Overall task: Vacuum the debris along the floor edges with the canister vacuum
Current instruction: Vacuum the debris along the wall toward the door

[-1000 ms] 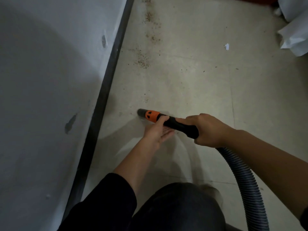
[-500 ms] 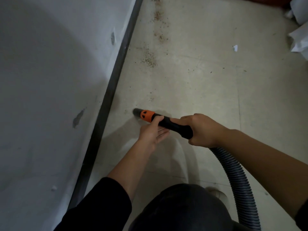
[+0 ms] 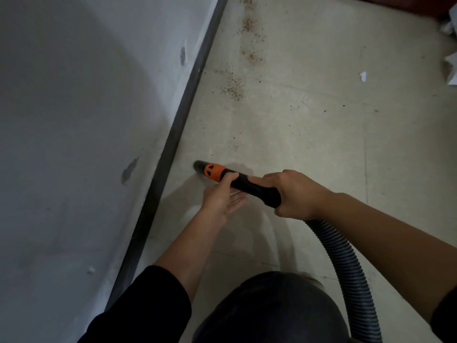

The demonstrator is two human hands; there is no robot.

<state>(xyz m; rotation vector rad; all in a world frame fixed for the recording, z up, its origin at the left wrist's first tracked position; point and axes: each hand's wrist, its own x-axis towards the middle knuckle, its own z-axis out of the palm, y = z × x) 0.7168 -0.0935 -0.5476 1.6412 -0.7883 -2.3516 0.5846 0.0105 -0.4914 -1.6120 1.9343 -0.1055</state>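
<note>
By the baseboard [image 3: 173, 144], hands [image 3: 295, 194] seemingly around wand [image 3: 214, 172].

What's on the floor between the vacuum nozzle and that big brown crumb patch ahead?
Head view: mostly bare floor, only a few scattered specks between nozzle and patch.

My ribbed grey vacuum hose [image 3: 346, 263] runs off the near edge. My right hand [image 3: 296, 194] covers the rear of the black plastic handle [image 3: 252, 188]. Far right, the crumpled white paper [image 3: 451, 70] is cut off. The brown specks [image 3: 233, 86], perhaps grit, are too small to tell.
</note>
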